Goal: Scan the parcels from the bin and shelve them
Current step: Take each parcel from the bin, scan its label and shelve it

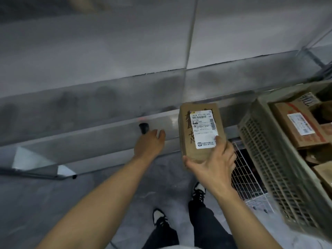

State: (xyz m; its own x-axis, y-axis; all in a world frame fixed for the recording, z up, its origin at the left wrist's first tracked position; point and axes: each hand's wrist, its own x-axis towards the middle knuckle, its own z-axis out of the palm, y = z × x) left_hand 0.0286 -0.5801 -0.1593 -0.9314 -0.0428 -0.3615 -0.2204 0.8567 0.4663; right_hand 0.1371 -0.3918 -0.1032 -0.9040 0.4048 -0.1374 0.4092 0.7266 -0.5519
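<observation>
Above the floor, just left of the bin, a parcel (pixel 201 132) is held up in the right hand (pixel 212 164). It is a small brown cardboard box with dark handwriting on its face and a white shipping label (pixel 203 129) turned toward the camera. The thumb presses on the label's lower right corner while the other fingers curl round the box's near end from below.

To its left, apart from the box, the left hand (pixel 149 143) grips a dark scanner (pixel 144 127), of which only the black tip shows past the knuckles; the fingers are wrapped round it and the thumb sticks out to the right. A faint red spot (pixel 142 119) glows on the shelf edge just above that tip.

The shelf (pixel 89 139) is grey metal and runs across the view from the left edge to behind the parcel.

At the right edge stands the bin (pixel 269 159), a slotted plastic crate holding more cardboard boxes (pixel 298 126), one with a white label. It rests on a white wire rack (pixel 246 178).

Below, on the grey floor (pixel 53 203), two black-and-white shoes (pixel 198 193) and dark trouser legs show.
</observation>
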